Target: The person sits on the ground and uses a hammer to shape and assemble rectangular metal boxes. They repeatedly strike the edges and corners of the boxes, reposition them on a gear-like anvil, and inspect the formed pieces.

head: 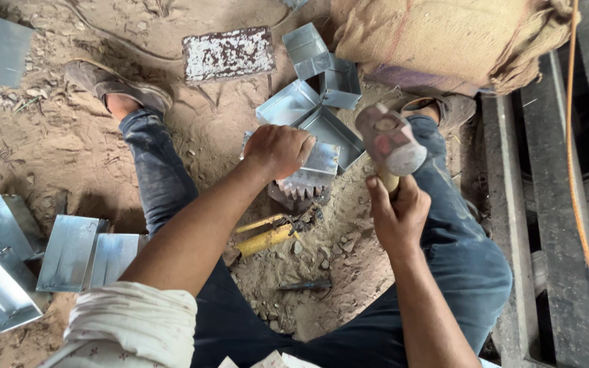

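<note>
My left hand is closed over a folded sheet-metal piece resting on a block on the dirt floor between my legs. My right hand grips the hammer, its head raised just right of the piece.

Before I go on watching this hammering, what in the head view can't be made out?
- Sheet-metal piece: its near part is hidden under the left hand.
- Hammer: the handle is hidden inside the right hand, and the head is blurred.
- Block under the piece: mostly covered by it, shape unclear.
- Yellow-handled tool: its working end is lost in the dirt.
- Sack: cut off by the top edge.
</note>
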